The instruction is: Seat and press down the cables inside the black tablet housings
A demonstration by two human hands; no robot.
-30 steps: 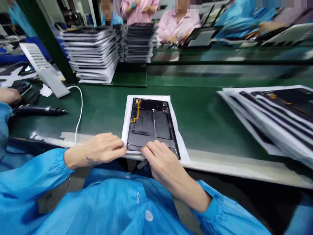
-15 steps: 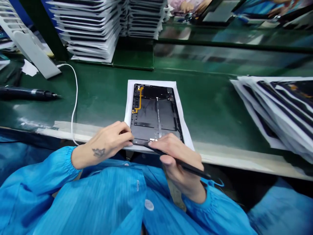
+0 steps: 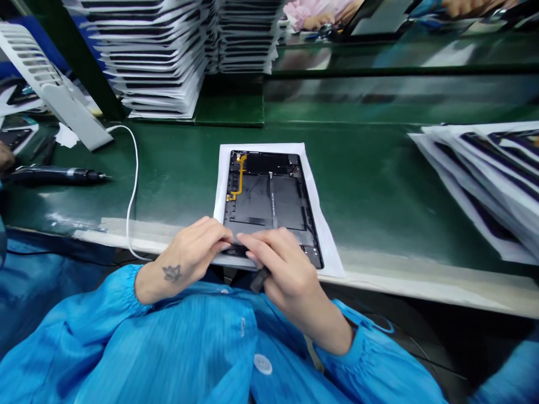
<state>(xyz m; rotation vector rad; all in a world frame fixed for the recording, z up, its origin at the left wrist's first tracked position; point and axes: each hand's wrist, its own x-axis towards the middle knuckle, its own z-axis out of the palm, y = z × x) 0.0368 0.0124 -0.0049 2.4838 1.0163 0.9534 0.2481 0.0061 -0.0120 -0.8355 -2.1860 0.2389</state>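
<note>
An opened tablet housing [image 3: 269, 202], dark inside with a yellow flex cable [image 3: 241, 178] and a grey ribbon down its middle, lies on a white sheet [image 3: 326, 247] at the bench's front edge. At its near left corner my left hand [image 3: 189, 249] is closed, thumb and fingers pinched together; whatever is between them is hidden. My right hand [image 3: 284, 261] reaches over the near edge, fingertips close to the left ones. It is closed round a slim black tool [image 3: 260, 279], whose rear end sticks out under the palm; its tip is out of sight.
Tall stacks of sheet-wrapped panels [image 3: 155, 62] stand at the back left. More wrapped panels [image 3: 484, 185] lie at right. On the left are an electric screwdriver [image 3: 63, 175], a white fan-like device [image 3: 76, 112] and its white cable [image 3: 135, 185]. Co-workers' hands [image 3: 320, 19] show across the bench.
My right hand has turned and moved slightly left, so the black tool now points down under the palm instead of lying back across it. My left hand stays at the corner.
</note>
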